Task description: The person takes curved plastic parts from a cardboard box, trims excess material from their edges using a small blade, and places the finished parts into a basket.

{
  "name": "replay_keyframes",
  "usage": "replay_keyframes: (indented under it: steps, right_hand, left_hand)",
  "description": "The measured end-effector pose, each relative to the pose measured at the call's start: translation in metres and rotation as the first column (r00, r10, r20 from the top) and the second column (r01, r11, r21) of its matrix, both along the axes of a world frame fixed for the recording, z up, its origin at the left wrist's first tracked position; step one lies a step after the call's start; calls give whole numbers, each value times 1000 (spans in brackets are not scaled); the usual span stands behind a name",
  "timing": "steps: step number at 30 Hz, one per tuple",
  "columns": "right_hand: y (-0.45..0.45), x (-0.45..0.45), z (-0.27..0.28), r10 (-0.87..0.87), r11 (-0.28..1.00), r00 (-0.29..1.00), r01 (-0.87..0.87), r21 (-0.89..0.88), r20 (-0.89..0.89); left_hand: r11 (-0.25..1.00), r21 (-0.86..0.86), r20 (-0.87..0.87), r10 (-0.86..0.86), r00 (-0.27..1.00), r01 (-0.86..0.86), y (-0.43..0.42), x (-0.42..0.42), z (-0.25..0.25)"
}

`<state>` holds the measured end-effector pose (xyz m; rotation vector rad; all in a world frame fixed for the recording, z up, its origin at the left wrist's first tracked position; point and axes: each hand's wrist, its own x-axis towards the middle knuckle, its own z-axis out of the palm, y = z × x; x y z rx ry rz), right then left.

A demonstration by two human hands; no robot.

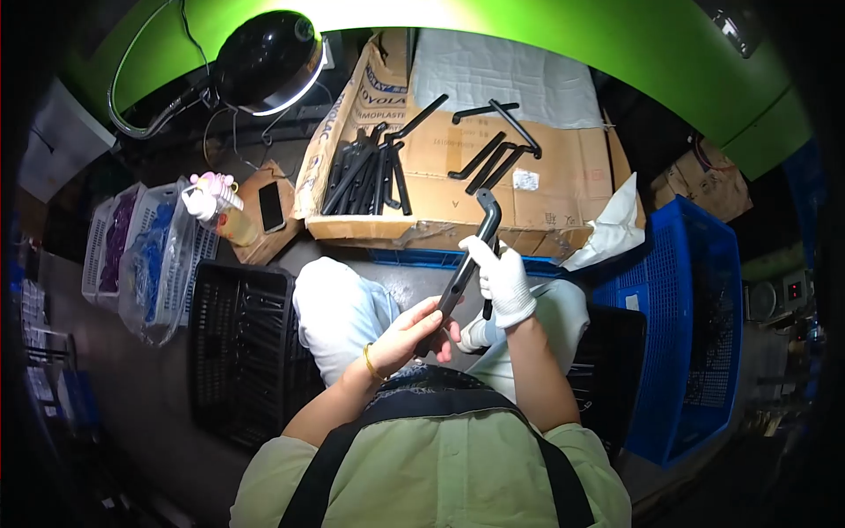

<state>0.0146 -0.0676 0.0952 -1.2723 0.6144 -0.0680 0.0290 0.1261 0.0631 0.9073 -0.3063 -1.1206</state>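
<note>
My left hand (412,331), bare with a yellow bangle at the wrist, is closed around the lower end of a black bent bar (459,278). In a white glove, my right hand (503,280) grips the same bar higher up, below its bent tip. A short black end shows beneath the glove; whether it belongs to a second bar I cannot tell. Beyond my hands, a heap of similar black bent bars (359,178) lies at the left of a cardboard box surface (422,198). Several more bars (478,156) lie loose at its middle and right.
A lamp (268,62) hangs at upper left. A bottle (231,220) and a phone (271,207) stand left of the cardboard. A black crate (204,352) with dark parts is by my left knee; a blue crate (664,352) stands at right. White baskets (180,211) sit far left.
</note>
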Motion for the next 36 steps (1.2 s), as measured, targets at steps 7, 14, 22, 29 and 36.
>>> replay_keyframes:
  steps: [7, 14, 22, 29, 36]
  right_hand:
    - [9, -32, -55, 168, 952, 980, -134, 274, -104]
    - [49, -77, -52, 259, 944, 965, -244, 221, -42]
    - [71, -68, -32, 526, 738, 851, -464, -491, -13]
    - [78, -65, -41, 604, 591, 796, -410, -694, 45]
    - [82, -64, -42, 620, 545, 784, -426, -722, 6]
  left_hand:
    - [928, 63, -112, 371, 922, -366, -5, 11, -42]
    - [927, 140, -99, 363, 927, -348, -5, 18, -37]
    - [901, 179, 30, 397, 917, -396, -1, 7, -29]
    - [891, 154, 105, 415, 904, -427, 4, 3, -31]
    - [873, 145, 126, 451, 884, -466, 7, 2, -32]
